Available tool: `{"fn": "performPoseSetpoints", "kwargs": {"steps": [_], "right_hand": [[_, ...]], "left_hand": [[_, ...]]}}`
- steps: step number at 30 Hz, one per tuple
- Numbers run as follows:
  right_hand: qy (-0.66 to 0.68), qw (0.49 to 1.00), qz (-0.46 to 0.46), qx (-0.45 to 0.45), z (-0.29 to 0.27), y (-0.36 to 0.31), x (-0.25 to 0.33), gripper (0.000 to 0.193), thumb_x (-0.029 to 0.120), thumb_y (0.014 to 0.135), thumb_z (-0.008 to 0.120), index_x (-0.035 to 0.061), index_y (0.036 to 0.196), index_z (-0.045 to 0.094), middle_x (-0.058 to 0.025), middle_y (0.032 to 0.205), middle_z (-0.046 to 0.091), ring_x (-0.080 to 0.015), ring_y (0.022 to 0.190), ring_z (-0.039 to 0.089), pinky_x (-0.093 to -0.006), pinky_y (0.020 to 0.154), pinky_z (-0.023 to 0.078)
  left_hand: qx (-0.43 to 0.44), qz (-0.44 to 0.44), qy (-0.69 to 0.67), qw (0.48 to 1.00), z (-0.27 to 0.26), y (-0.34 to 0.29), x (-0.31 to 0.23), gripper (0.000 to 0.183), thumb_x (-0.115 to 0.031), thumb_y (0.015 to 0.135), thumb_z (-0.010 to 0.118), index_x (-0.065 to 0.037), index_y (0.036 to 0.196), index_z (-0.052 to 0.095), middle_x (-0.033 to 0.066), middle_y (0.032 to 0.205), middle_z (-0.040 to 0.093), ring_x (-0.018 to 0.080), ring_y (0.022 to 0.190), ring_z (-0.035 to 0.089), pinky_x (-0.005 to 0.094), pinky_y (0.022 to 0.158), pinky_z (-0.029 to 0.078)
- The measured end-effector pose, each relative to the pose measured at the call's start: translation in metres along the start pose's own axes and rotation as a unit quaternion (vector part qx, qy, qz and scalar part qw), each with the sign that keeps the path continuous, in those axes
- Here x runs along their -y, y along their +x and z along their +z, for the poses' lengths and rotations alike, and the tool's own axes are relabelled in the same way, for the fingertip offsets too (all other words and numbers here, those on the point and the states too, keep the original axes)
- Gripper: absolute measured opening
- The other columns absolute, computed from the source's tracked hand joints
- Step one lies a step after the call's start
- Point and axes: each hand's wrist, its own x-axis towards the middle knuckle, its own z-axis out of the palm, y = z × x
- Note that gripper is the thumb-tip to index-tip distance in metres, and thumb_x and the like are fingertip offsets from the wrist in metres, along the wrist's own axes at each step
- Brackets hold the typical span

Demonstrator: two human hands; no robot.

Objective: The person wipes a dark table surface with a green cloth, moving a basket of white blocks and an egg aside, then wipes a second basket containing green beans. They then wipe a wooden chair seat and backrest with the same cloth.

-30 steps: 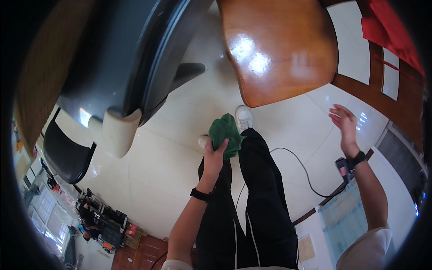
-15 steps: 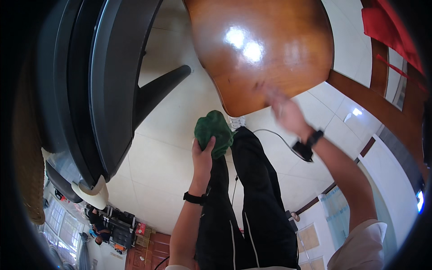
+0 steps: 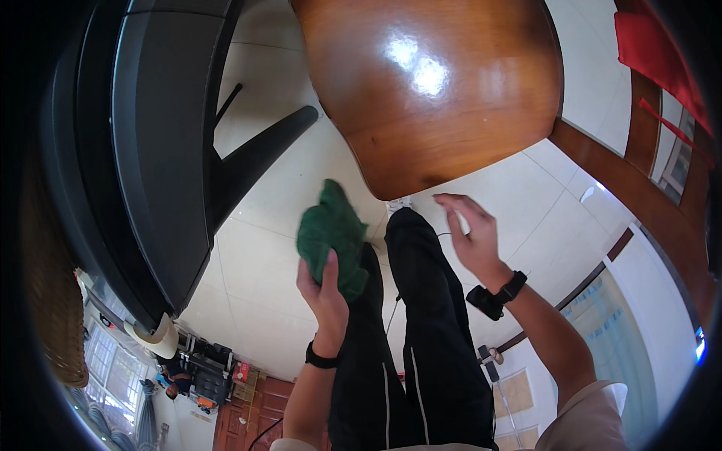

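Observation:
A crumpled green cloth (image 3: 331, 233) is gripped in my left hand (image 3: 325, 289), thumb on top, held above the floor and my left leg. My right hand (image 3: 474, 237) hangs in the air just off the near edge of a glossy brown wooden tabletop (image 3: 451, 113). Its fingers are bent and apart, with nothing in them. Bright light reflects off the wood, and a small dark mark shows near its left edge. Each wrist wears a black band; a small black device (image 3: 485, 302) sits by the right one.
A large black piece of furniture or equipment (image 3: 165, 135) stands at the left, with a black leg (image 3: 271, 154) reaching over the pale tiled floor (image 3: 263, 263). Red fabric (image 3: 662, 60) hangs at the far right. A person (image 3: 174, 379) is in the background at lower left.
My right hand has drawn back from over the tabletop toward me. My left hand has shifted slightly left and nearer with the green cloth, whose shape has changed.

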Motion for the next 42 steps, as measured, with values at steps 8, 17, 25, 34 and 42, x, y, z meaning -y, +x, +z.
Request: {"fn": "performPoseSetpoints", "kwargs": {"steps": [8,17,25,34,42], "right_hand": [[0.454,0.840,0.255,0.155,0.021,-0.008,0.027,0.044,0.027,0.110,0.061,0.0007,0.146,0.059,-0.0071,0.139,0.065,-0.0165,0.122,0.063,-0.0308,0.107,0.048],[0.380,0.849,0.341,0.138,0.022,-0.026,0.007,0.023,0.020,0.107,0.067,-0.0014,0.113,0.074,0.0025,0.099,0.073,-0.0032,0.092,0.063,-0.0222,0.086,0.050],[0.265,0.910,0.313,0.059,0.030,-0.051,0.030,0.038,0.030,0.114,0.055,-0.0005,0.095,0.067,0.0078,0.082,0.056,-0.0011,0.081,0.046,-0.0198,0.078,0.040],[0.364,0.870,0.294,0.156,0.024,-0.068,0.030,0.014,0.011,0.102,0.071,0.0025,0.097,0.061,0.0010,0.100,0.058,-0.0086,0.095,0.057,-0.0251,0.089,0.048],[0.193,0.966,0.118,0.123,0.012,-0.073,0.038,0.035,-0.002,0.079,0.087,0.0058,0.088,0.055,-0.0093,0.120,0.061,-0.0240,0.128,0.057,-0.0374,0.105,0.051]], "left_hand": [[0.095,-0.110,-0.087,0.985,0.006,-0.030,-0.014,0.035,-0.022,0.108,0.060,0.007,0.129,0.065,0.0089,0.117,0.072,0.0156,0.106,0.064,0.0297,0.096,0.050],[0.025,-0.170,-0.028,0.985,-0.007,-0.008,0.002,0.030,-0.019,0.110,0.061,0.005,0.127,0.067,0.0066,0.114,0.073,0.0116,0.102,0.066,0.0266,0.093,0.051],[0.090,-0.155,0.060,0.982,-0.053,-0.013,0.038,0.028,-0.012,0.109,0.061,0.006,0.128,0.067,0.0068,0.115,0.073,0.0125,0.105,0.065,0.0253,0.099,0.048],[0.194,-0.053,0.095,0.975,-0.070,-0.043,0.014,0.033,-0.011,0.102,0.065,0.008,0.129,0.065,0.0110,0.117,0.070,0.0164,0.103,0.063,0.0274,0.095,0.047],[0.013,-0.141,0.026,0.990,-0.062,-0.043,0.025,0.027,-0.006,0.102,0.070,-0.004,0.123,0.052,0.0076,0.107,0.066,0.0097,0.096,0.059,0.0247,0.085,0.047]]}}
